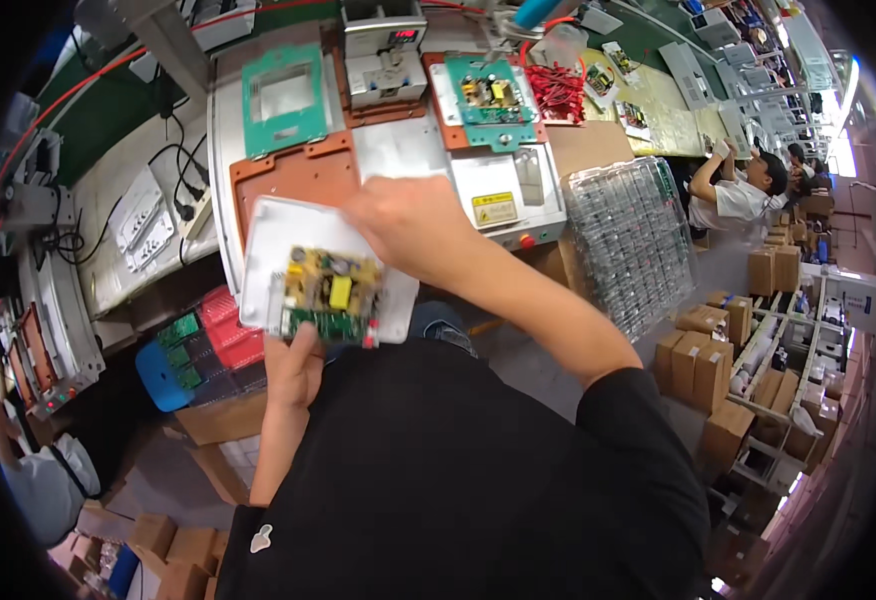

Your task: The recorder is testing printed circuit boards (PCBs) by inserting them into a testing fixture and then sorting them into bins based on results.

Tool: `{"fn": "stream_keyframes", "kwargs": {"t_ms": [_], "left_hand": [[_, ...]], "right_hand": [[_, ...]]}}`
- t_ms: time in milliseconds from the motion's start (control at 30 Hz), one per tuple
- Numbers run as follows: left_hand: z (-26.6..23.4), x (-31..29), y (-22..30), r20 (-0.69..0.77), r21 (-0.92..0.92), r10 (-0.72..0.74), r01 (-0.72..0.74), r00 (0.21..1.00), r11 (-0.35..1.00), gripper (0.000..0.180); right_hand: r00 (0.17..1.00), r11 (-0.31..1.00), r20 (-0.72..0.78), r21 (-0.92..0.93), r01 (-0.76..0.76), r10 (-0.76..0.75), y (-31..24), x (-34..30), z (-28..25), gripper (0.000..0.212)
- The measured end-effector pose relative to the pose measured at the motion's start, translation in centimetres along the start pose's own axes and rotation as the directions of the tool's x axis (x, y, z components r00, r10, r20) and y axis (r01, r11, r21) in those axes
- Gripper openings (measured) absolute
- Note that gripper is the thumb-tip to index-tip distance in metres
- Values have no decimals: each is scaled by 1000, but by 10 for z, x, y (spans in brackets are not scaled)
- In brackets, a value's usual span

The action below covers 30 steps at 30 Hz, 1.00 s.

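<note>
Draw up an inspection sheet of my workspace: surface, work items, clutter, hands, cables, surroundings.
Surface: pale machine top carrying a brown plate and a green frame.
Work items: populated circuit board over a white shell.
Clutter: red pieces piled up; clear tray to the right, blue tray lower left.
Hands: left hand grips the near edge; right hand blurred at the far edge, contact unclear.
Cables: black plug at left.
Surroundings: co-worker and cardboard boxes at right.
</note>
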<state>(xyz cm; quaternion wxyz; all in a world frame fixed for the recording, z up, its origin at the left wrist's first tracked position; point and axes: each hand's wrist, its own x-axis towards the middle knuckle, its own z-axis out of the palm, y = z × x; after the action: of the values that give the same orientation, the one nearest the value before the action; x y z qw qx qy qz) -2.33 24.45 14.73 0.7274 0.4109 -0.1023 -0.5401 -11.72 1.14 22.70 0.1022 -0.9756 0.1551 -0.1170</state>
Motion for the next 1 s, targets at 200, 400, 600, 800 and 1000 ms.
{"fn": "stream_keyframes", "kwargs": {"t_ms": [200, 400, 600, 800, 1000], "left_hand": [[28, 13, -36, -92, 113, 86, -75, 992, 991, 67], [82, 24, -70, -231, 52, 157, -149, 960, 987, 63], [117, 21, -85, -299, 61, 243, -236, 923, 970, 63], [122, 19, -89, -411, 12, 214, -229, 886, 973, 62], [128, 30, -88, -383, 30, 279, -290, 881, 957, 63]], "right_hand": [[873, 851, -232, 427, -306, 430, 186, -48, -20, 16], [962, 987, -235, -50, -155, 139, 355, -12, 31, 17], [981, 969, -47, -152, -193, 188, 356, 2, 55, 15], [992, 989, 7, -83, -124, 125, 341, 6, 35, 10], [983, 990, -151, 102, -93, 108, 373, 14, 28, 15]]}}
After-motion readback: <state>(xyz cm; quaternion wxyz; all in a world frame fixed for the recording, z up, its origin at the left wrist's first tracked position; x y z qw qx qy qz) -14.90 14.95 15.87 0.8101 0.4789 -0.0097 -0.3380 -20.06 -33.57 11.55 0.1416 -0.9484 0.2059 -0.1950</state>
